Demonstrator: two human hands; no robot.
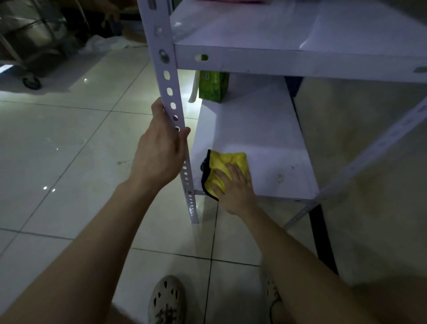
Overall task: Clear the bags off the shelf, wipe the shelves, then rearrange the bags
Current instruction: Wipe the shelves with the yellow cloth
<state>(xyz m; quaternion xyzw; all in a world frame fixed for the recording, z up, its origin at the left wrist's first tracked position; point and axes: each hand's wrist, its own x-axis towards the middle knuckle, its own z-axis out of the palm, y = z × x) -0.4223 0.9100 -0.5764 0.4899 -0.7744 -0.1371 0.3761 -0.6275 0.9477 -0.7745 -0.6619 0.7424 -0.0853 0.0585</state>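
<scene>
A white metal shelf unit stands in front of me. My left hand [159, 152] grips its perforated front-left post [169, 92]. My right hand [235, 187] presses flat, fingers straight, on a yellow cloth with a black edge [221, 165] at the front-left corner of the bottom shelf [265, 138]. A green bag [213, 86] stands at the back left of that shelf, its top hidden behind the upper shelf [288, 34]. Dark specks [280, 178] mark the bottom shelf to the right of the cloth.
A pink item [231, 1] shows at the far edge of the upper shelf. A wheeled metal cart [30, 46] and a white plastic sheet [106, 44] lie at the back left on the tiled floor. A wall runs along the right. My sandalled feet [167, 300] are below.
</scene>
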